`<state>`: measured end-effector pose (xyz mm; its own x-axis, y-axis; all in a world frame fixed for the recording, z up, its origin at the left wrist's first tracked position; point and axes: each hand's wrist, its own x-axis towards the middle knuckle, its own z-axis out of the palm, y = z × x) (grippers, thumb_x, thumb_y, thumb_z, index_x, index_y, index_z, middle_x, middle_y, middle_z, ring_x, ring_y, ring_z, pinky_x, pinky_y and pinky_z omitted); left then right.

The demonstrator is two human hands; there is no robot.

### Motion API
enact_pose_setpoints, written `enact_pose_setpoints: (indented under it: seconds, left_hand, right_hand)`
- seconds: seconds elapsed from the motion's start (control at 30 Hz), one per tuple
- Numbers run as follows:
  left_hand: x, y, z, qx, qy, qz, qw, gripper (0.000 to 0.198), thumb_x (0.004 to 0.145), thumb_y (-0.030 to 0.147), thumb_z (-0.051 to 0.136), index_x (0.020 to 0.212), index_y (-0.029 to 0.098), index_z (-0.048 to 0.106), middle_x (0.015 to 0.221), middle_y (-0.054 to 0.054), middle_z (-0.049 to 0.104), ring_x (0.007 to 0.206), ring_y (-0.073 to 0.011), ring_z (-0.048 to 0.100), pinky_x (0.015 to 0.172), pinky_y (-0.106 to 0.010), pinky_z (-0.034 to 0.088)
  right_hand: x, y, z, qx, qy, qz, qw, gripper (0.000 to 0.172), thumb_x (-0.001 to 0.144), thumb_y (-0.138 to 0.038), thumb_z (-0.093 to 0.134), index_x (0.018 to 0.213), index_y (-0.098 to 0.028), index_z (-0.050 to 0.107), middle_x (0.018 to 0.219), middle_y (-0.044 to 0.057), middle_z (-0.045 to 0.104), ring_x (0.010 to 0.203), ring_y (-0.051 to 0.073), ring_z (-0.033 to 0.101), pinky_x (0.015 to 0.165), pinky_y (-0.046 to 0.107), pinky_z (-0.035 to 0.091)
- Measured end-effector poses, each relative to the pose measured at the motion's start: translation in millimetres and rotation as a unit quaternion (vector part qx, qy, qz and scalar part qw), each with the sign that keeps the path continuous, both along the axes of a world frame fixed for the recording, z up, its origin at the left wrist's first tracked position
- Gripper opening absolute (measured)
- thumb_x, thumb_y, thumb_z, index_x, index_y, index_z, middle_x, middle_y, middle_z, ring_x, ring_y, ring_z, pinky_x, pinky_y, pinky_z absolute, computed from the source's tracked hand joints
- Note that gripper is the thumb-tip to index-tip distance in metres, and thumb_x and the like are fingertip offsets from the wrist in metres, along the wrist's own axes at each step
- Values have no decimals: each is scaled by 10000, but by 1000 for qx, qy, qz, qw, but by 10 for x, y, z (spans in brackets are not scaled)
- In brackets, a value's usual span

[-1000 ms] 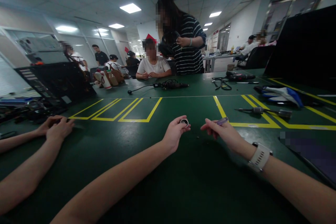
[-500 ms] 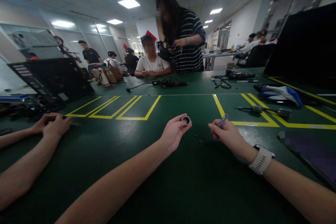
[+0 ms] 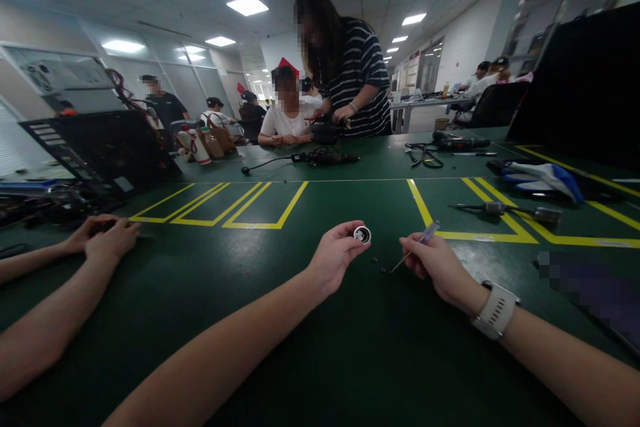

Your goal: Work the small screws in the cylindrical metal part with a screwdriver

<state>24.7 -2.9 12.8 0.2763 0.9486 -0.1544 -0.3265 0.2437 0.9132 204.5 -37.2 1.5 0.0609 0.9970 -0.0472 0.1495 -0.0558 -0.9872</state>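
My left hand (image 3: 340, 253) is closed on a small round metal cup-like part (image 3: 362, 235), its hollow end facing me with pale pieces inside. In my right hand (image 3: 435, 263) is a thin screwdriver (image 3: 429, 232) with a clear purplish handle. Its slim shaft slants down to the left, and the tip is at or just above the table, close to the small dark rings. One small ring (image 3: 375, 259) lies below the round part, and another ring (image 3: 383, 270) is beside the screwdriver tip. They look like tiny nuts.
Yellow tape (image 3: 253, 225) marks the green table (image 3: 300, 373). To the right lie a spindle-like tool (image 3: 495, 208), blue-white gloves (image 3: 547, 180) and a power tool (image 3: 460, 140). A black cabled device (image 3: 330, 155) is further back. Another person's hands (image 3: 107, 237) are at left; people are across the table.
My right hand has turned the screwdriver so its shaft points down at the small rings. The round part in my left hand has shifted slightly right and down, its opening turned more toward me.
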Motion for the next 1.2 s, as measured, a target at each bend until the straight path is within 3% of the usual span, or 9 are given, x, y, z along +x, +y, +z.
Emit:
enact_pose_setpoints:
  seconds: [0.17, 0.27, 0.4, 0.6, 0.8, 1.2]
  left_hand:
    - [23, -137, 69, 13, 44, -34, 998, 261, 763, 62, 563, 1015, 120, 596, 1057, -108, 610, 930, -189, 622, 916, -387, 494]
    - [62, -255, 169, 11, 61, -46, 997, 273, 748, 65, 584, 1015, 115, 605, 1022, -101, 627, 916, -179, 622, 921, -382, 485]
    - [97, -391, 267, 21, 68, -58, 996, 291, 730, 63, 598, 1012, 129, 623, 998, -88, 639, 893, -175, 626, 915, -390, 476]
    - [104, -506, 327, 41, 59, -55, 996, 301, 696, 74, 640, 986, 153, 644, 1027, -80, 637, 926, -177, 609, 919, -405, 456]
    - [122, -557, 391, 47, 70, -49, 995, 308, 663, 59, 659, 956, 152, 653, 953, -63, 661, 870, -166, 620, 870, -378, 483]
    - [96, -533, 347, 67, 95, -57, 992, 289, 666, 63, 641, 940, 152, 656, 973, -66, 653, 888, -176, 611, 830, -364, 503]
  right_hand:
    - [-24, -90, 191, 18, 108, -3, 994, 275, 761, -433, 514, 622, -205, 450, 518, -47, 438, 423, 91, 383, 402, 233, 312]
    - [-36, -201, 364, 107, 123, 4, 987, 274, 773, -438, 554, 651, -197, 507, 554, -24, 496, 481, 108, 445, 428, 234, 348]
    - [-36, -337, 506, 258, -51, 41, 964, 254, 840, -384, 509, 674, -198, 557, 579, -6, 534, 511, 117, 475, 458, 243, 376]
    - [-54, -461, 618, 393, -259, 56, 881, 231, 871, -247, 449, 655, -210, 522, 532, -26, 489, 469, 108, 451, 450, 246, 349]
    - [-74, -517, 681, 422, -322, 77, 844, 188, 873, -209, 451, 692, -213, 502, 553, -26, 482, 483, 109, 452, 459, 250, 332]
    - [-90, -530, 659, 411, -324, 105, 846, 166, 874, -194, 455, 720, -204, 514, 574, -26, 479, 500, 109, 451, 476, 250, 327]
